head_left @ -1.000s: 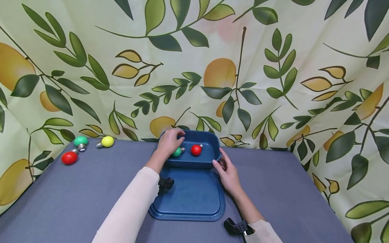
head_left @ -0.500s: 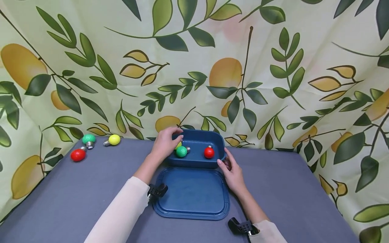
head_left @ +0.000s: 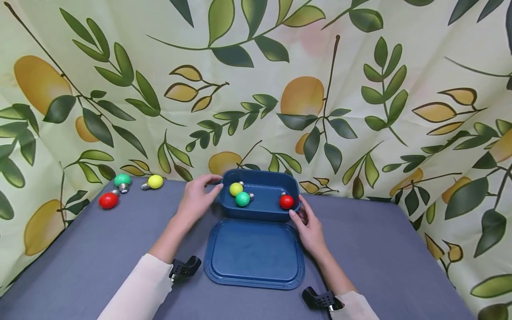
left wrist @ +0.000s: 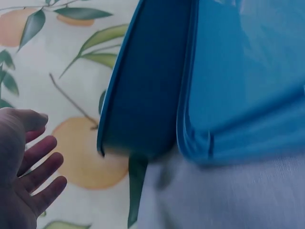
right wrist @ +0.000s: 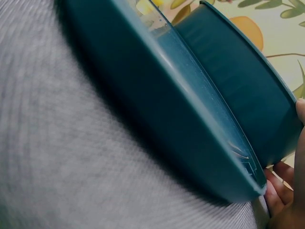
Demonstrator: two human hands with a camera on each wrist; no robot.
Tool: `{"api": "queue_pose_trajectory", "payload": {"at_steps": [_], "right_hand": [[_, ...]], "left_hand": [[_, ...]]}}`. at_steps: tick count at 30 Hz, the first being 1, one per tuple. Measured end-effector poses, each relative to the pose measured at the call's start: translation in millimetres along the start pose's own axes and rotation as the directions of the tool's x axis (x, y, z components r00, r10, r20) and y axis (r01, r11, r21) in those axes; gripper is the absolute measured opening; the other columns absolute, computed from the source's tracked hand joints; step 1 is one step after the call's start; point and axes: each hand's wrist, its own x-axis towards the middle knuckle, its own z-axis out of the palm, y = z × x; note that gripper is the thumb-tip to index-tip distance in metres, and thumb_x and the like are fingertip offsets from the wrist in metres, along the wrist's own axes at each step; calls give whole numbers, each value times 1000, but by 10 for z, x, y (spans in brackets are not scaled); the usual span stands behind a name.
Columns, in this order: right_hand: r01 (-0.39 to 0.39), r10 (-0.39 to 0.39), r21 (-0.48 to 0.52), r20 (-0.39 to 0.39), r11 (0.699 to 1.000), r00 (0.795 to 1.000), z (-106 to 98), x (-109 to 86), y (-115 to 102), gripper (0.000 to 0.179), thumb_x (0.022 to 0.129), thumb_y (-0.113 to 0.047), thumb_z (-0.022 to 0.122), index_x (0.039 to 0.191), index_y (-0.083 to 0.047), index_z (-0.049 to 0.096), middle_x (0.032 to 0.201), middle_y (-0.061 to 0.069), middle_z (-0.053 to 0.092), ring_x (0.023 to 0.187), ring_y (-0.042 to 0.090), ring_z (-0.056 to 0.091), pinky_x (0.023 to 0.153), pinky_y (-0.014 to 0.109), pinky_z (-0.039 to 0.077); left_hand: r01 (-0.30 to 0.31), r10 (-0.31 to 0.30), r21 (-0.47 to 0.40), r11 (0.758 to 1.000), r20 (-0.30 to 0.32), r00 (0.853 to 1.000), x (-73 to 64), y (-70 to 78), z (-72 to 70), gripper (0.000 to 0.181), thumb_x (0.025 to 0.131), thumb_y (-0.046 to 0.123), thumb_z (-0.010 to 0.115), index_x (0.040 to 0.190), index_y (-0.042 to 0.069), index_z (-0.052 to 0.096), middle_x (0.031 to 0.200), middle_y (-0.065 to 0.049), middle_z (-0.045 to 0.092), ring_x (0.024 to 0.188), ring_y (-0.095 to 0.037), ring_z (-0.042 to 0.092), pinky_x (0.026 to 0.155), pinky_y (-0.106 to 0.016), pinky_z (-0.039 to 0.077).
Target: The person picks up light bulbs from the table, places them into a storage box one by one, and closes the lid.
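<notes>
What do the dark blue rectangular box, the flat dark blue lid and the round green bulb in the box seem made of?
Dark blue rectangular box: probably plastic, smooth and fairly matte; rounded, moulded-looking corners.
Flat dark blue lid: likely plastic, somewhat glossy; light streaks in the left wrist view.
Round green bulb: glass or plastic, unclear; its surface looks textured. Its base looks metallic: silvery.

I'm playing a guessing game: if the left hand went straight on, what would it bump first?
The left hand would likely bump the box first, at its left end, though depth is unclear.
</notes>
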Motion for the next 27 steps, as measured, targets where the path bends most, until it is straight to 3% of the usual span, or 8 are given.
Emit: {"api": "queue_pose_trajectory", "payload": {"at_steps": [8, 15, 22, 25, 27], "right_hand": [[3, -3, -16, 5, 1000, 1000, -6, 6, 9, 65, 101, -33, 62, 158, -22, 36, 148, 24, 53, 127, 38, 61, 109, 53, 48], [-2, 2, -20, 2, 1000, 1000, -5, 6, 15, 64, 101, -33, 63, 158, -22, 36, 147, 23, 54, 127, 38, 62, 109, 52, 48], [3, -3, -11, 3, 1000, 1000, 6, 10, 32, 64, 101, -33, 63, 158, -22, 36, 147, 23, 55, 125, 37, 63, 108, 52, 49], [0, 0, -12, 3, 1000, 1000, 5, 10, 30, 64, 101, -34, 63, 158, -22, 36, 146, 22, 56, 125, 36, 63, 108, 52, 49], [-2, 2, -13, 3, 1000, 1000, 0, 9, 31, 64, 101, -33, 63, 158, -23, 36, 146, 22, 56, 125, 36, 63, 108, 51, 49]], "left_hand": [[30, -27, 33, 999, -94, 995, -177, -244, -310, 27, 97, 18, 68, 121, 6, 71, 119, -17, 70, 113, -33, 64, 99, -52, 52], [52, -32, 93, 994, -199, 979, -334, -451, -609, 27, 95, 11, 68, 120, 1, 70, 116, -21, 71, 109, -36, 66, 94, -53, 53], [160, -115, 126, 979, -306, 945, -393, -611, -1030, 30, 97, 16, 67, 123, 2, 69, 115, -21, 72, 105, -35, 66, 87, -24, 45], [211, -154, 143, 967, -332, 931, -403, -690, -1143, 33, 98, 19, 66, 126, 3, 68, 119, -22, 70, 109, -37, 65, 86, -25, 43], [240, -174, 159, 958, -344, 923, -409, -750, -1179, 34, 98, 19, 65, 127, 2, 67, 121, -22, 69, 110, -39, 64, 88, -34, 44]]}}
